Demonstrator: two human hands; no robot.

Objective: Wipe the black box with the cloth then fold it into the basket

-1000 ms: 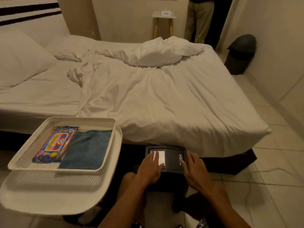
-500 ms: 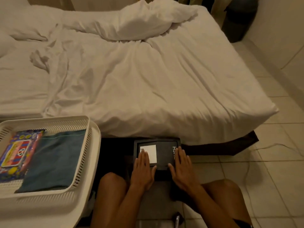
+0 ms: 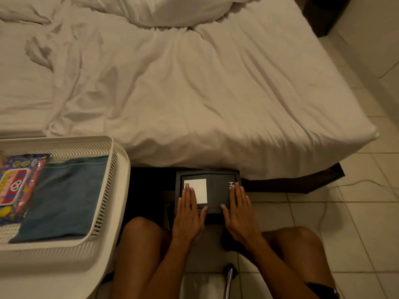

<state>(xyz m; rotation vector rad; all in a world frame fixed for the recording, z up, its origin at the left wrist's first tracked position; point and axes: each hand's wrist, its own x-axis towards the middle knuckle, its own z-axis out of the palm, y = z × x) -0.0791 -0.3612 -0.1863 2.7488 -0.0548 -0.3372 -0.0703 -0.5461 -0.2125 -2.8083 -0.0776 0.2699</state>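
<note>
The black box (image 3: 217,192) sits low in front of me, against the bed's edge, with a white square label on its lid. My left hand (image 3: 188,214) lies flat on the lid's left part, fingers together, partly over the label. My right hand (image 3: 238,213) lies flat on the lid's right part, covering some white lettering. Neither hand holds anything. The blue cloth (image 3: 62,197) lies folded in the white basket (image 3: 108,169) at the left, apart from both hands.
A colourful wipes packet (image 3: 15,184) lies beside the cloth in the basket, which rests on a white table (image 3: 121,212). A bed with rumpled white sheets (image 3: 194,87) fills the view ahead. My bare knees flank the box. Tiled floor and a thin cable (image 3: 323,203) lie to the right.
The view has tilted down and closer to the box. Both hands slid from resting loosely on the lid to lying flat and parallel on it.
</note>
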